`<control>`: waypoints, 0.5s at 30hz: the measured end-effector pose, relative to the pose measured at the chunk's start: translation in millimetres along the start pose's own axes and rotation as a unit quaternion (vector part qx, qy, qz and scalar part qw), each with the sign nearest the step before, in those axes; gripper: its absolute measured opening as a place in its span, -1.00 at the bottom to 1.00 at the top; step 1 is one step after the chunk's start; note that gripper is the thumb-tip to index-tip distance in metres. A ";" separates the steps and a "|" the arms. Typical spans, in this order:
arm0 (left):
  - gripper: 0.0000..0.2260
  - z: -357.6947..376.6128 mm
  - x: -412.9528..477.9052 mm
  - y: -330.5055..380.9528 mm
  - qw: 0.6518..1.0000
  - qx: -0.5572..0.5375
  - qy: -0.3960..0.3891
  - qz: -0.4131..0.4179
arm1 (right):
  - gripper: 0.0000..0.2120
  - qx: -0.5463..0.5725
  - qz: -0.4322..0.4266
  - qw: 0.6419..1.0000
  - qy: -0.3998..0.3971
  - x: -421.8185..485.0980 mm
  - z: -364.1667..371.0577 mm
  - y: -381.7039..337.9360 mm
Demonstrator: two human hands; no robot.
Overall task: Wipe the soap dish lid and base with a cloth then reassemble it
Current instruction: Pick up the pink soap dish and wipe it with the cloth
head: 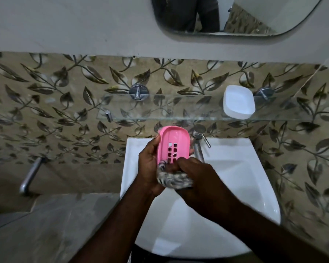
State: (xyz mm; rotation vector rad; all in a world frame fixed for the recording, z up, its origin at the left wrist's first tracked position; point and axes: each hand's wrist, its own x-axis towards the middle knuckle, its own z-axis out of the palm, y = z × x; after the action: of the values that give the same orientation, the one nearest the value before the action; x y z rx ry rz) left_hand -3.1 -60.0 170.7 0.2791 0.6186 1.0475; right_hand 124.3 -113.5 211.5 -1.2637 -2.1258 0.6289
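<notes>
Over the white sink, near the middle of my view, the pink slotted part of the soap dish is held up with its hollow side facing me and its long axis running from 12 to 6 o'clock. My feed shows the left hand gripping it from the 9 o'clock side, with the thumb lying along the rim and the fingers curled round behind. I cannot see how those fingers sit at the back.

At the part's 6 o'clock end, the right hand has its fingers bent down and bunched together. They are clamped on a striped cloth and press it into the near end of the tray, just below the slots. The loose rest of the cloth hangs between the two palms.

At 2 o'clock from the pink part and well apart from it, the white part of the dish sits hollow side up on a glass shelf. A chrome tap stands just beside the pink part at 3 o'clock. At 1 o'clock, along the top edge, hangs a mirror. A metal pipe juts from the leaf-patterned tiles at 8 o'clock.
</notes>
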 end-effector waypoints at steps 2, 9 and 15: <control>-0.32 0.8 -1.4 -3.3 1.000 -0.002 0.008 -0.010 | -0.75 -0.055 -0.009 0.997 -0.052 -3.6 -8.4 10.4; -0.38 28.1 3.1 -1.5 0.999 0.040 -0.007 0.019 | -0.84 0.216 0.165 0.953 0.131 6.7 -9.2 1.3; -0.50 25.6 8.8 2.7 0.997 0.074 -0.018 -0.001 | -0.65 -0.048 -0.043 0.997 0.040 -10.5 -11.3 8.2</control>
State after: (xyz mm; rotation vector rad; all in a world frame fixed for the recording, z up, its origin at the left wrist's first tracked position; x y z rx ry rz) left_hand 13.4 -49.1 189.4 0.4248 0.6654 0.9941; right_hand 141.2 -118.2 211.7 -1.2196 -2.1531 0.4357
